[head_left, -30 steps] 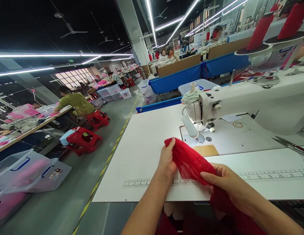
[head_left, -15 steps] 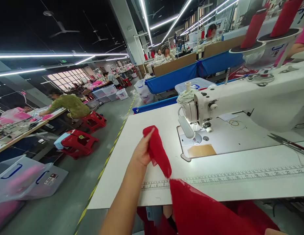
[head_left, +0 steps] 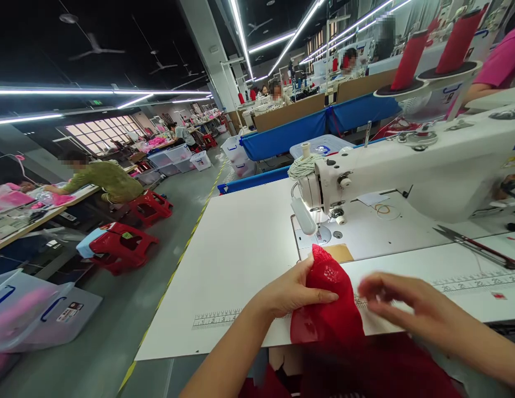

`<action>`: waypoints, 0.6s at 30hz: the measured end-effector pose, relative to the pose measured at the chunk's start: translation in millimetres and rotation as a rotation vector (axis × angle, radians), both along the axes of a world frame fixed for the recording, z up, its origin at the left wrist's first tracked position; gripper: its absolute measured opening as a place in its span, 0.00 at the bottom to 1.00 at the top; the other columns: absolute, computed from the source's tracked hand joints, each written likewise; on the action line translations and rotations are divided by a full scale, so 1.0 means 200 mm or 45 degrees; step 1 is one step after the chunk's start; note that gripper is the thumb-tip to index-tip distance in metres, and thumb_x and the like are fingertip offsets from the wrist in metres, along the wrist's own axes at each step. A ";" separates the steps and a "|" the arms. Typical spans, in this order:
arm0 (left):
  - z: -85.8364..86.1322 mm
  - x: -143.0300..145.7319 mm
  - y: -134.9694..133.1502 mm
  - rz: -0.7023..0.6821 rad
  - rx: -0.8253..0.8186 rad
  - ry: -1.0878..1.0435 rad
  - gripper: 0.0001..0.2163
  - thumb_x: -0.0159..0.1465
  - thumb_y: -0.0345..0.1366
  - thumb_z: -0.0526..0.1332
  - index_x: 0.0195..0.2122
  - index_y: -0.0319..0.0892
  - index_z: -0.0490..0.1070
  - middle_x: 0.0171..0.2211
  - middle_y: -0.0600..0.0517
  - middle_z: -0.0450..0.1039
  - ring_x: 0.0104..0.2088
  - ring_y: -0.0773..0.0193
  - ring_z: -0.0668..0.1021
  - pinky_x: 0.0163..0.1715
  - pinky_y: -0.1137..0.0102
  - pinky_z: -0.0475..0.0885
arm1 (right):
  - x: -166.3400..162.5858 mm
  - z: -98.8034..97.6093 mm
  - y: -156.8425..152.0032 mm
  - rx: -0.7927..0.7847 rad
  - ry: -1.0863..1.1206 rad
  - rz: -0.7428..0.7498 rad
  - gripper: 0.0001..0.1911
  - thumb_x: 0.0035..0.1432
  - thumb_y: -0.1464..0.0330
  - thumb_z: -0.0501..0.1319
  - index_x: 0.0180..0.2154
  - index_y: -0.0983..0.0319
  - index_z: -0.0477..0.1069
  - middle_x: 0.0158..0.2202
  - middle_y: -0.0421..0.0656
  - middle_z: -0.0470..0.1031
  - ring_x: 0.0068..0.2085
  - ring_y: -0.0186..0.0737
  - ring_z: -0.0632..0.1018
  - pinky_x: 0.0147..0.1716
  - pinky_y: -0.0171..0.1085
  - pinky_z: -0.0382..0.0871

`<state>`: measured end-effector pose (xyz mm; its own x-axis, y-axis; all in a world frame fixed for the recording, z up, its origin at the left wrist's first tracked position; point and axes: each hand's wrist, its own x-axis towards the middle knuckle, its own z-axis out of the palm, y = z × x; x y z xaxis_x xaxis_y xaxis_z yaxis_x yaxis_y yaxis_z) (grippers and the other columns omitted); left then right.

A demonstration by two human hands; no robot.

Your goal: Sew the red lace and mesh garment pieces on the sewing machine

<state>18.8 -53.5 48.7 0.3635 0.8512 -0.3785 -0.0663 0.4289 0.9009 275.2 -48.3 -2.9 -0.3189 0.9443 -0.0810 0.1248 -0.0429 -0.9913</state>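
My left hand pinches the top edge of a red lace fabric that drapes over the front edge of the white sewing table. The fabric's upper tip lies near the needle plate of the white sewing machine. To the right of the fabric hovers my right hand, blurred by motion, fingers apart and stretched toward the cloth, not gripping it. More red fabric hangs below the table edge at my lap.
Thread snips lie on the table at the right. Red thread cones stand above the machine. A printed ruler runs along the table front. Red stools, plastic bins and seated workers line the aisle at left.
My left hand, raised to the left with the fabric half a second ago, has come back down to the table front near the needle. My right hand has come back into view.
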 end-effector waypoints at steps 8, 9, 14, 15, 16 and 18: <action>0.01 -0.06 0.05 -0.059 0.157 0.060 0.22 0.54 0.48 0.75 0.44 0.41 0.77 0.40 0.49 0.77 0.41 0.59 0.77 0.43 0.68 0.71 | -0.38 0.12 0.27 -0.276 0.235 0.424 0.31 0.47 0.45 0.72 0.44 0.61 0.76 0.40 0.49 0.82 0.42 0.54 0.82 0.44 0.48 0.77; -0.01 -0.08 0.06 0.038 0.179 0.091 0.21 0.54 0.51 0.74 0.39 0.40 0.76 0.37 0.51 0.76 0.38 0.62 0.76 0.39 0.69 0.70 | -0.38 0.10 0.28 -0.219 0.218 0.374 0.29 0.47 0.45 0.71 0.41 0.61 0.76 0.39 0.47 0.82 0.42 0.53 0.82 0.43 0.47 0.77; -0.10 -0.11 0.13 0.295 0.293 0.221 0.20 0.51 0.52 0.73 0.28 0.39 0.73 0.27 0.55 0.70 0.29 0.68 0.69 0.31 0.73 0.63 | -0.36 0.03 0.31 -0.033 0.093 0.176 0.24 0.52 0.45 0.67 0.35 0.59 0.73 0.33 0.43 0.79 0.34 0.46 0.78 0.34 0.42 0.74; -0.11 -0.10 0.15 0.296 0.294 0.213 0.19 0.51 0.51 0.73 0.28 0.39 0.74 0.27 0.54 0.71 0.30 0.67 0.70 0.32 0.73 0.64 | -0.36 0.02 0.32 -0.016 0.080 0.151 0.24 0.53 0.45 0.66 0.36 0.59 0.73 0.33 0.43 0.79 0.34 0.45 0.78 0.33 0.42 0.74; -0.11 -0.10 0.16 0.294 0.290 0.199 0.18 0.51 0.50 0.72 0.29 0.39 0.75 0.28 0.54 0.72 0.31 0.66 0.71 0.33 0.72 0.65 | -0.36 0.02 0.33 -0.008 0.064 0.132 0.23 0.53 0.45 0.65 0.37 0.58 0.73 0.34 0.43 0.79 0.35 0.45 0.78 0.34 0.42 0.74; -0.11 -0.09 0.17 0.300 0.275 0.161 0.17 0.51 0.48 0.72 0.32 0.40 0.77 0.29 0.53 0.75 0.32 0.64 0.74 0.34 0.72 0.67 | -0.36 0.00 0.34 -0.001 0.029 0.107 0.22 0.54 0.46 0.64 0.38 0.58 0.73 0.34 0.43 0.79 0.36 0.46 0.78 0.34 0.42 0.74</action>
<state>1.0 -20.0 25.7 0.1088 0.9716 -0.2101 -0.0228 0.2138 0.9766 203.8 19.0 -2.0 -0.3990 0.9140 -0.0733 0.1051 -0.0338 -0.9939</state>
